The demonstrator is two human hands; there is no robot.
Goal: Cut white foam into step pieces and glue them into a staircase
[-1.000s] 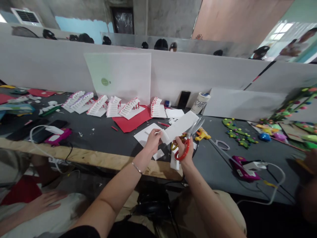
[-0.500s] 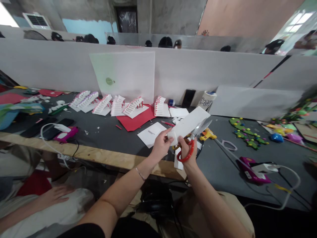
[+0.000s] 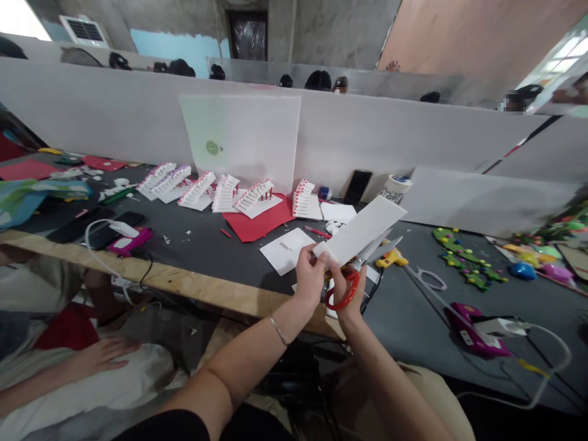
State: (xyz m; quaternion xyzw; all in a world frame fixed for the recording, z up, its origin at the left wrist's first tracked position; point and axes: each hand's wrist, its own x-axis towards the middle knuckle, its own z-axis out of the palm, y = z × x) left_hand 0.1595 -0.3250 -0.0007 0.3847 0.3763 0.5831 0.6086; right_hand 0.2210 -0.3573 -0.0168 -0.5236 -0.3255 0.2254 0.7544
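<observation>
In the head view my left hand (image 3: 311,272) pinches the lower left end of a long white strip (image 3: 367,228). My right hand (image 3: 348,288) holds scissors with red handles (image 3: 343,293), their blades pointing up and right beside the strip, slightly apart. The fingertips of both hands are close together at the strip's lower end. A white square sheet (image 3: 285,250) lies on the table left of my hands, and a yellow glue gun (image 3: 392,256) lies just right of the blades.
Several small white stair-like models (image 3: 255,197) stand along the back, some near a red sheet (image 3: 257,223). A phone (image 3: 358,187) leans by a paper roll (image 3: 395,188). Magenta power blocks (image 3: 478,331) lie at both sides. At lower left is another person's hand (image 3: 108,353).
The view has shifted slightly, so the table items sit a little further right. My left hand has moved closer to my right hand, and the strip has moved slightly against the scissors.
</observation>
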